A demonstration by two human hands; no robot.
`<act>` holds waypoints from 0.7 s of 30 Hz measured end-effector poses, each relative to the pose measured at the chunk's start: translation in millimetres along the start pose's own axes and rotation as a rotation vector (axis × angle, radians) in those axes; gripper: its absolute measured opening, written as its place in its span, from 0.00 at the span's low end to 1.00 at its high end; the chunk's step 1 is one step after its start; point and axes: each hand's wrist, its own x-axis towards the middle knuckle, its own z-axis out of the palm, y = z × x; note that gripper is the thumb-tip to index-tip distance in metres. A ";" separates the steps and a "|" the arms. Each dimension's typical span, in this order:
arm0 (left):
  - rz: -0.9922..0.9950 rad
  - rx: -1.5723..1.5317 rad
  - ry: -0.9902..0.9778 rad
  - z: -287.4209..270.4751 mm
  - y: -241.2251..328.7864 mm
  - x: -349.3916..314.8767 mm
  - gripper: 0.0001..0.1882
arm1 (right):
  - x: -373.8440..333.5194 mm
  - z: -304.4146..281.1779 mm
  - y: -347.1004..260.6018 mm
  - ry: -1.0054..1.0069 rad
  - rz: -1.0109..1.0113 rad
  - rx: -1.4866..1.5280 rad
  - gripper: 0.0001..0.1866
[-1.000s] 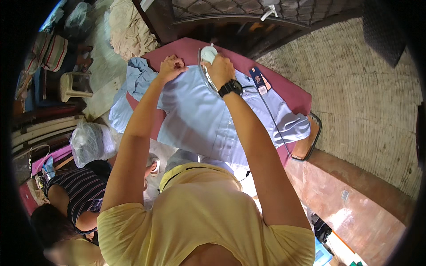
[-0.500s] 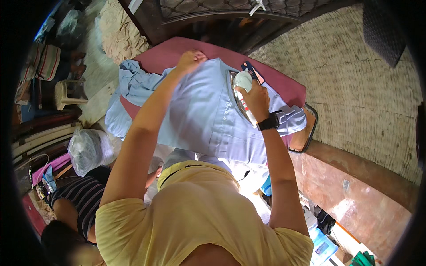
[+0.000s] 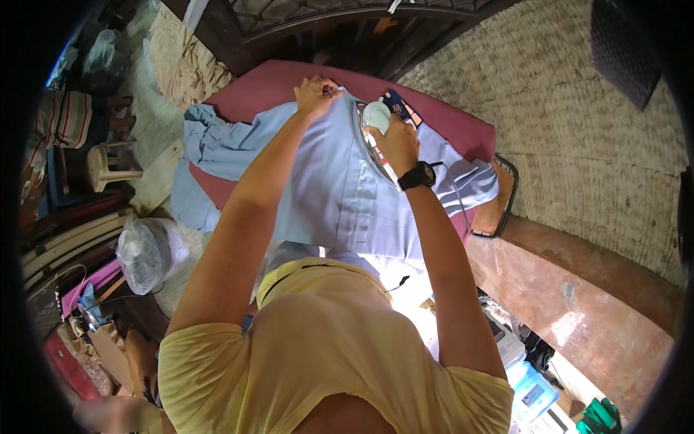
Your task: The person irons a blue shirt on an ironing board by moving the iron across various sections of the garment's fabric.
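A light blue button-up shirt (image 3: 311, 195) lies spread over a maroon-covered ironing board (image 3: 470, 141), its sleeves bunched at both sides. My right hand (image 3: 397, 145) is wrapped round the handle of a clothes iron (image 3: 377, 116), which rests on the shirt beside the button line, its tip toward the far edge. At the shirt's far edge, my left hand (image 3: 316, 95) pinches the fabric with curled fingers, left of the iron. Just right of the iron, a dark card-like item with orange patches (image 3: 402, 108) lies on the board.
A dark metal gate (image 3: 311, 36) stands beyond the board. The board's black wire end rest (image 3: 510, 199) juts out at right, above a reddish ledge (image 3: 578, 289). At left are a plastic stool (image 3: 108, 166), a clear plastic bag (image 3: 144, 253) and a beige cloth heap (image 3: 184, 65).
The iron and my right hand have moved left across the shirt. My left hand has settled on the shirt's far edge. The person in striped clothing at lower left has mostly left the picture.
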 end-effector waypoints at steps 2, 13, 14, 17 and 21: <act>0.036 0.025 0.045 0.6 1.9 -1.0 0.14 | 1.7 -1.3 3.1 -0.021 0.008 0.028 0.31; 0.025 0.039 0.002 -7.2 6.9 -2.6 0.13 | -87.0 -48.8 36.0 -0.035 0.040 -0.001 0.28; 0.034 0.038 -0.007 -9.5 9.0 -3.9 0.14 | -92.3 -42.2 33.4 -0.013 0.027 0.003 0.28; 0.180 0.030 0.139 -12.5 20.4 -15.5 0.16 | -97.2 -27.9 32.6 -0.006 0.031 0.071 0.29; 0.426 0.033 0.229 -12.9 35.8 -70.3 0.17 | -88.4 -16.9 34.0 0.060 0.050 0.019 0.28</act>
